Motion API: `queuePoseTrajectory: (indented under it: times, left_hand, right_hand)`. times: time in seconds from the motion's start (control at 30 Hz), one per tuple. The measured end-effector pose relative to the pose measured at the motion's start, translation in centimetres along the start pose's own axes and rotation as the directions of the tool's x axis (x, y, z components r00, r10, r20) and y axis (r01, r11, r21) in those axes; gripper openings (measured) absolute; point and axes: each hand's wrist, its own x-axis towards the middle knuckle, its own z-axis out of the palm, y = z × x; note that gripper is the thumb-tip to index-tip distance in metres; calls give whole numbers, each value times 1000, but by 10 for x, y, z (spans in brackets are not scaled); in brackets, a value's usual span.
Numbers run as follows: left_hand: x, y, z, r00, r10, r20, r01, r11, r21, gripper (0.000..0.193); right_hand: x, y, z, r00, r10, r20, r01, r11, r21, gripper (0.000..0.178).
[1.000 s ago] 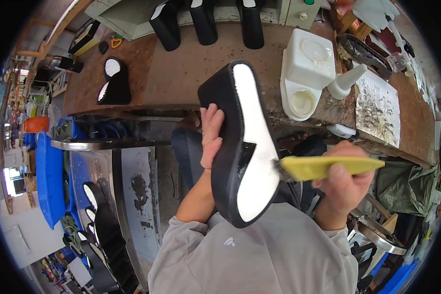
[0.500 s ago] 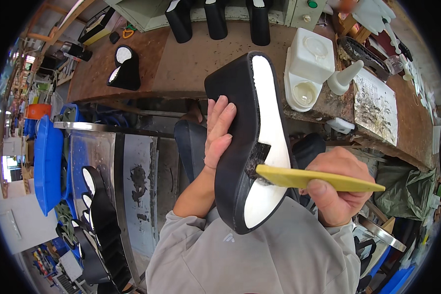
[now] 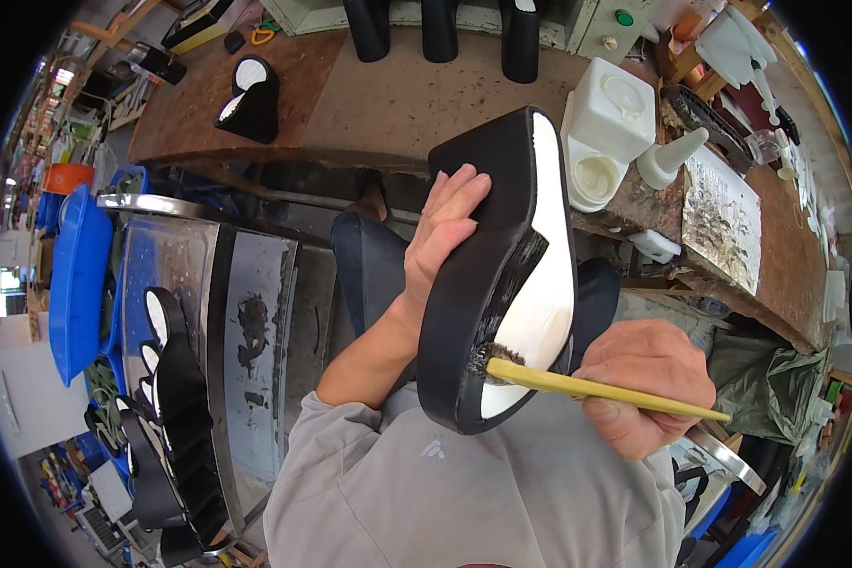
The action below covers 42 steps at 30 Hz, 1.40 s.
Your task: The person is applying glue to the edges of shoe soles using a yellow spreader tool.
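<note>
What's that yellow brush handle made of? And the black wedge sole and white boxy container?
Flat yellow brush handle: maybe plastic or painted wood, smooth and evenly coloured. Black wedge sole: perhaps rubber or foam, with matte sides. White boxy container: probably plastic; smooth, rounded corners.

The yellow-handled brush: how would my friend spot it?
Find the grey shirt at the bottom. By its upper right edge, the bare right hand grips the brush, dark bristles touching a black-and-white wedge sole. Unlike that sole, its handle is yellow.

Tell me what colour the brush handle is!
The brush handle is yellow, clearest in the head view.
</note>
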Motion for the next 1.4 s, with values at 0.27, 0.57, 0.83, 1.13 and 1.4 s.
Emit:
queuePoseTrajectory:
  times: [0.27, 0.57, 0.83, 1.13, 1.4]
  left_hand:
    - [-10, 4, 3, 992, -89, 92, 97, 991, -93, 51]
    - [-16, 22, -1, 889, -202, 411, 361, 862, -355, 56]
    - [-3, 40, -9, 623, -331, 709, 725, 585, -363, 58]
    - [-8, 43, -2, 597, -272, 755, 739, 552, -386, 56]
    - [-15, 28, 5, 507, -328, 797, 843, 382, -379, 63]
  right_hand:
    - [-2, -5, 3, 998, -52, 29, 52, 999, -4, 24]
    - [2, 4, -8, 980, -148, 133, 139, 988, 69, 23]
    - [15, 7, -29, 920, -219, 323, 201, 975, 89, 18]
    - [28, 14, -54, 807, -322, 495, 283, 947, 156, 13]
    - [4, 10, -23, 939, -342, 46, 342, 940, 4, 13]
